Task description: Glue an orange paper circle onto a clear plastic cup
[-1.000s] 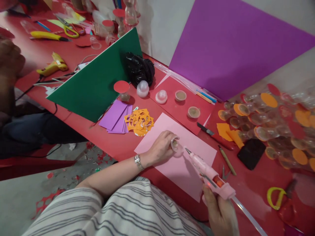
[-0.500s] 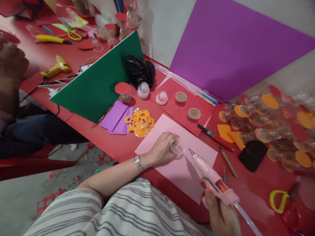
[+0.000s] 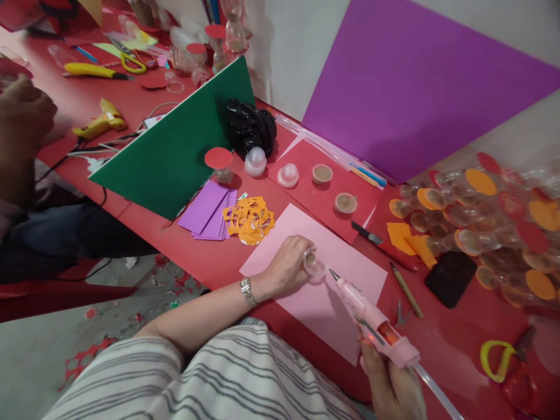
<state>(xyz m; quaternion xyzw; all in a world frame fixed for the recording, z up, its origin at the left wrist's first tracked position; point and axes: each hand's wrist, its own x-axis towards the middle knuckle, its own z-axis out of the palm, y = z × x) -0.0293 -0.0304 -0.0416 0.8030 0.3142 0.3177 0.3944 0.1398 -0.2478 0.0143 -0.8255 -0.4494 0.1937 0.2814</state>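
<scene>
Over a pink sheet [image 3: 332, 315], my left hand [image 3: 286, 262] is closed around a small clear plastic cup [image 3: 317, 269] lying on its side, its mouth turned to the right. Something brownish shows inside it. My right hand [image 3: 389, 379] grips a pink hot glue gun [image 3: 367, 309] with a clear glue stick coming out of its back end. The metal nozzle is close to the cup's rim; whether it touches, I cannot tell. Behind the sheet, two small cups of sand-coloured filling [image 3: 345, 203] stand on a red sheet [image 3: 306, 160], beside an upturned clear cup [image 3: 287, 175].
Orange paper scraps [image 3: 248, 220] and purple cards [image 3: 207, 213] lie left. A green board [image 3: 175, 146] stands upright, with a co-worker's hands [image 3: 26, 111] beyond it. At right are a utility knife [image 3: 385, 245], a black phone [image 3: 450, 279], scissors [image 3: 499, 359] and stacked plastic-cup pieces [image 3: 481, 216].
The glue gun has moved left, bringing its nozzle nearer the cup's rim. My left hand and the cup have barely shifted. The co-worker's hands have moved slightly.
</scene>
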